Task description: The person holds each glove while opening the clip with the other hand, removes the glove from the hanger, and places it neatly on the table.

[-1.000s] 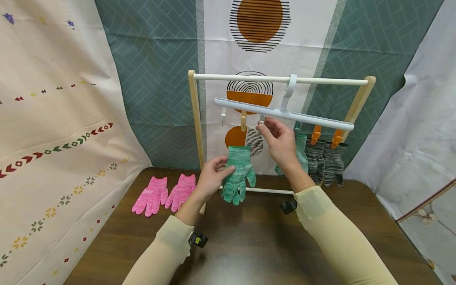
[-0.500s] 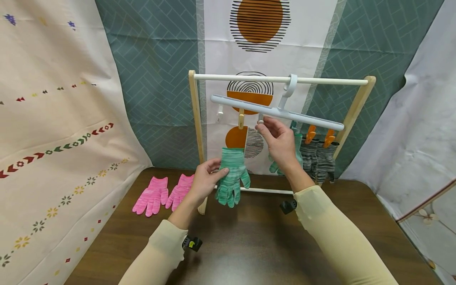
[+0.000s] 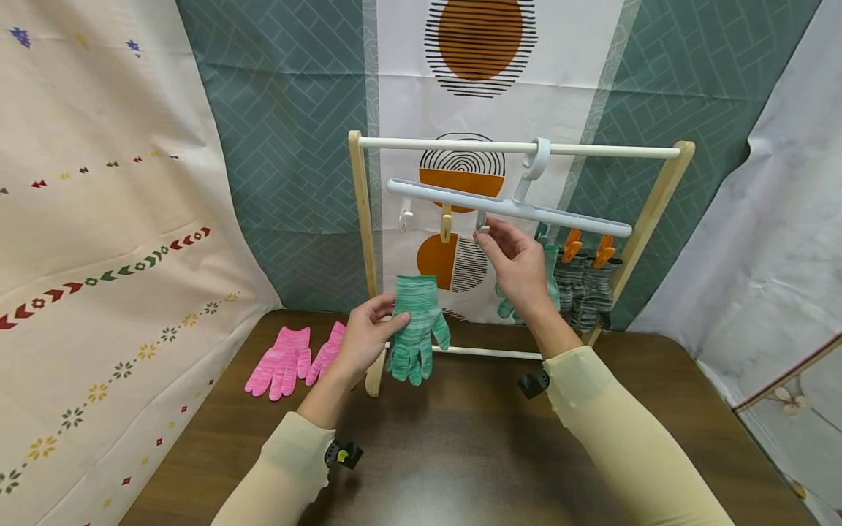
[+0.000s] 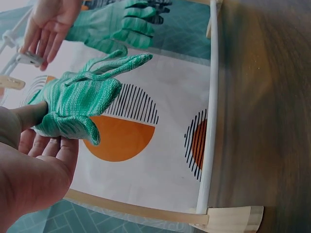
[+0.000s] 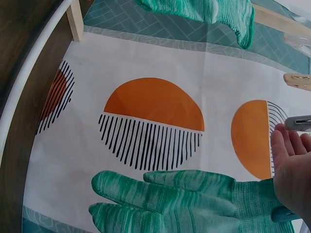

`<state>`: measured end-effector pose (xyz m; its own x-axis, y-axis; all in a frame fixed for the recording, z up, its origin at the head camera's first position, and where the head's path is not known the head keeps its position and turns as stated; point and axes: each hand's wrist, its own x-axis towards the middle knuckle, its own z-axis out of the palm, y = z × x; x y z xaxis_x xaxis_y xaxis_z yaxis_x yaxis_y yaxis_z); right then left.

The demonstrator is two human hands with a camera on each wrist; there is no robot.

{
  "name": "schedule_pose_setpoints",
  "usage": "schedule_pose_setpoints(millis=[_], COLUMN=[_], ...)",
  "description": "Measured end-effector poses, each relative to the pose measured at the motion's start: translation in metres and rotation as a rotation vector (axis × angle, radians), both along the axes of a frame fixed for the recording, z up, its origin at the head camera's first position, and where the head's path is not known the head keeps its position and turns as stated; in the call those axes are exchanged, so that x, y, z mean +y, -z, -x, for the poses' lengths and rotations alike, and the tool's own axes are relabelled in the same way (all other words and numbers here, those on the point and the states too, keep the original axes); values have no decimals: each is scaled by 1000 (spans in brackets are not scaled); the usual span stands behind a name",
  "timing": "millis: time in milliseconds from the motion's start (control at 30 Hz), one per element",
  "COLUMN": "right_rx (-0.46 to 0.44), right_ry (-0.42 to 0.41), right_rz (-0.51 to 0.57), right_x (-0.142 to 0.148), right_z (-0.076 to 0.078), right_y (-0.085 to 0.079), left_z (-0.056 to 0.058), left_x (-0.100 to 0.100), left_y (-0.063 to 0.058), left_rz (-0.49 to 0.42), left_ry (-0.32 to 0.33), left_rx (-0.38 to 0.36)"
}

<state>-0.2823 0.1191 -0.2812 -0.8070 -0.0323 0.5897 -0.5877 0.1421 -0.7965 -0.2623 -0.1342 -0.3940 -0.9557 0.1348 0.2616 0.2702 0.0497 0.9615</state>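
Observation:
My left hand (image 3: 368, 337) pinches a green knitted glove (image 3: 416, 329) between thumb and fingers, cuff upward and fingers hanging down. My right hand (image 3: 518, 263) pinches a grey clothespin (image 5: 299, 123) under the pale blue hanger (image 3: 460, 198). The held glove is apart from that clothespin, lower and to its left. A wooden clothespin (image 3: 446, 225) and a white clothespin (image 3: 405, 214) hang left of it, holding nothing. Partly behind my right hand, another green glove (image 3: 551, 281) hangs from a teal clothespin. Dark grey gloves (image 3: 595, 292) hang from orange clothespins (image 3: 604, 252) at the right end.
The hanger hooks over the white top bar (image 3: 454, 145) of a wooden-sided rack (image 3: 361, 212). Two pink gloves (image 3: 279, 364) lie on the brown table (image 3: 460, 453) at the left, one partly covered by my left arm. Patterned cloths (image 3: 289, 161) surround the table.
My left hand has moved left and slightly down with the green glove. The hanger's right end has swung left, carrying the dark grey gloves. My right hand stays nearly in place on the clothespin.

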Motion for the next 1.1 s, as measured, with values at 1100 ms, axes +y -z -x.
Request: schedule_pose_setpoints(millis=[1100], right_rx=[139], right_ry=[16], right_rz=[-94], right_x=[15], right_z=[-19], right_y=[18], left_z=[-30], left_x=[-28], left_y=[-25], left_rz=[45], left_ry=[-26], left_rx=[10])
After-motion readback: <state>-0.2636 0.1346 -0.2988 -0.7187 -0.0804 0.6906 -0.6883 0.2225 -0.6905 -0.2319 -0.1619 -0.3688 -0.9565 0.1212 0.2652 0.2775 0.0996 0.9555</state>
